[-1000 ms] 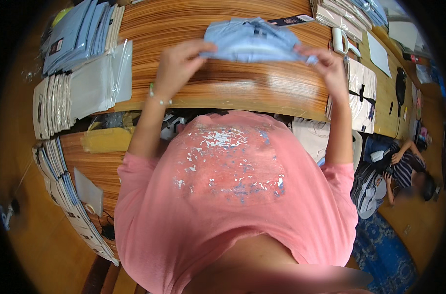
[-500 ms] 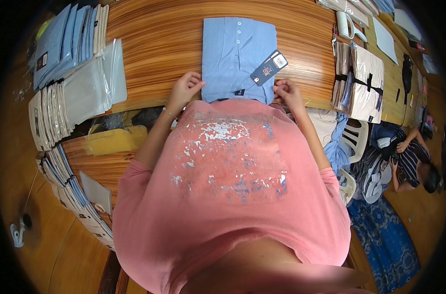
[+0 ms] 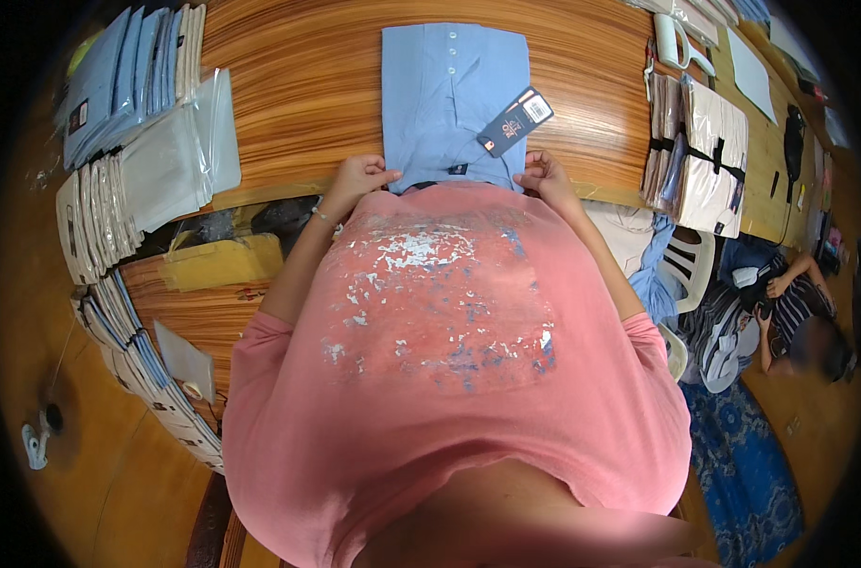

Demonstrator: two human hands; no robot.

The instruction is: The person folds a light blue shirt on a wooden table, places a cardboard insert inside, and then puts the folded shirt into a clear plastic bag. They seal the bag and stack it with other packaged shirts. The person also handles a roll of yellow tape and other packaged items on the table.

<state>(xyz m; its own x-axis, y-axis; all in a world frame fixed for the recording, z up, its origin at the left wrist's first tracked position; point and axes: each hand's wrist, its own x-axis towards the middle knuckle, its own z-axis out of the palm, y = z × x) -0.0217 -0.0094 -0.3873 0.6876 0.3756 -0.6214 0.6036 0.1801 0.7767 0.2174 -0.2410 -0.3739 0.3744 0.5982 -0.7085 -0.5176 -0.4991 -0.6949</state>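
A folded light-blue shirt [image 3: 421, 104] with a short row of white buttons lies flat on the wood-grain table. Its collar end is close to my body, where my pink top partly hides it. A dark hang tag [image 3: 515, 123] with a pale label rests across its right side, tied on by a thin string. At the near left corner, my left hand [image 3: 362, 178] pinches the shirt's edge with thumb and curled fingers. On the opposite edge, my right hand [image 3: 548, 178] is closed in a similar pinch; its fingertips are partly hidden.
Bagged folded shirts [image 3: 108, 104] and clear plastic bags [image 3: 179, 161] are stacked at the left. Strapped bundles of bagged garments [image 3: 710, 151] and a white tape dispenser [image 3: 678, 45] stand at the right. Beyond a white plastic chair [image 3: 686, 270], another person [image 3: 799, 312] handles striped fabric.
The shirt appears slightly higher and farther left in the picture, along with much of the table. My left thumb now reaches onto the shirt's edge, and the right fingers have shifted a little along it.
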